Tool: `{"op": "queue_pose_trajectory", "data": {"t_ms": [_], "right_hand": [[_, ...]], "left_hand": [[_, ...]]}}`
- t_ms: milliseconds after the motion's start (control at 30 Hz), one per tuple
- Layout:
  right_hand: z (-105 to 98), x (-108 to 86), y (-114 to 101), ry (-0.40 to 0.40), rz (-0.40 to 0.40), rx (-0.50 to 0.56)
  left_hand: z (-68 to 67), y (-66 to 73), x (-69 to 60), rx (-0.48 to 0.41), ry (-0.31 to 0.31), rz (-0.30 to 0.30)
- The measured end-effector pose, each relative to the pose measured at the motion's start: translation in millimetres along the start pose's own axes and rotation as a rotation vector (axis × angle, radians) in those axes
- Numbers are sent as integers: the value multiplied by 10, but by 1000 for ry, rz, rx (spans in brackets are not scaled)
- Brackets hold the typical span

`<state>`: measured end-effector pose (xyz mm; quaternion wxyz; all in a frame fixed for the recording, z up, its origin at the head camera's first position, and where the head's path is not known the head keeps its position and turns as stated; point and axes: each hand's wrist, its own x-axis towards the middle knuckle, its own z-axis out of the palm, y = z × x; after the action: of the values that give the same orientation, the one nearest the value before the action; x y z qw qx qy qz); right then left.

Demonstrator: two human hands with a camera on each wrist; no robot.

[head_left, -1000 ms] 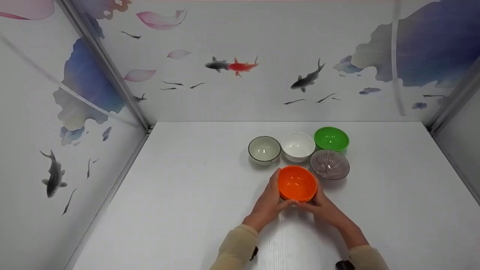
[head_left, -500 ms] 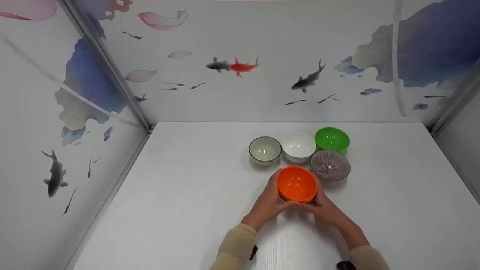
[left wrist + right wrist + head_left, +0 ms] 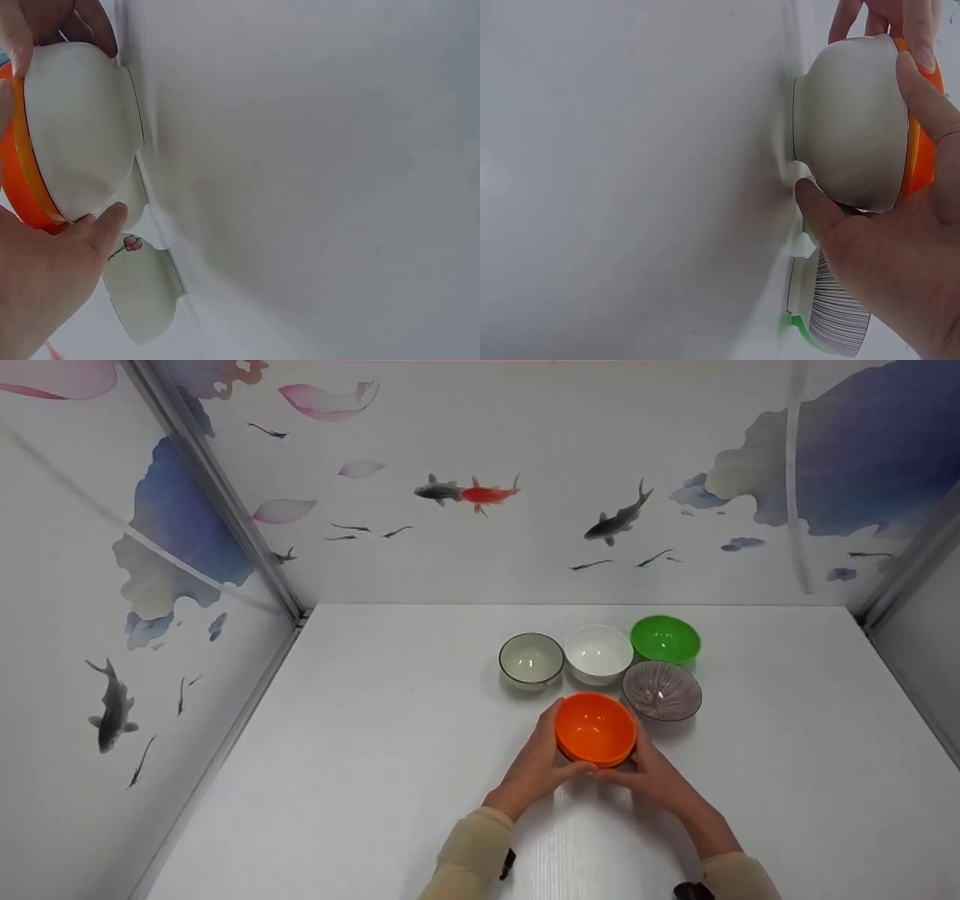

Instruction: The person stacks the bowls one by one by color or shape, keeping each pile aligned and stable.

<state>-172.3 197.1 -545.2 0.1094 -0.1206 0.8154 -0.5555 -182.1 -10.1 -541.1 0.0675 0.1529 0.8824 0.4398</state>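
An orange bowl (image 3: pixel 595 727) sits nested inside a pale grey-green bowl (image 3: pixel 75 124) with a thin dark rim. In both wrist views the lower bowl's foot appears to stand on the white table. My left hand (image 3: pixel 536 769) holds the pair from the left, fingers along the side and thumb at the near side. From the right, my right hand (image 3: pixel 656 780) grips the same pair, its thumb close to the left one in front. Most of the pale bowl is hidden in the head view. Just behind the right fingers stands a purple-grey striped bowl (image 3: pixel 662 691).
Behind the held pair stand a pale grey-green bowl (image 3: pixel 530 659) with a dark rim, a white bowl (image 3: pixel 598 655) and a green bowl (image 3: pixel 666 639). White walls painted with fish (image 3: pixel 619 517) and leaves bound the table (image 3: pixel 360 750) at the back and sides.
Both hands keep their hold on the nested bowls, which stay in place. Only the head view has shifted very slightly.
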Motion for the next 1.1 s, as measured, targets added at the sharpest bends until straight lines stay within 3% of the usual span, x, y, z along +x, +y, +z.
{"op": "queue_pose_trajectory", "data": {"t_ms": [600,1100], "right_hand": [[-51,-38,-19,54,31,-30],[-17,-50,-7,113,-50,-21]], "left_hand": [[-37,-32,-2,-4,-25,18],[-35,-56,7,-32,-11,25]]}}
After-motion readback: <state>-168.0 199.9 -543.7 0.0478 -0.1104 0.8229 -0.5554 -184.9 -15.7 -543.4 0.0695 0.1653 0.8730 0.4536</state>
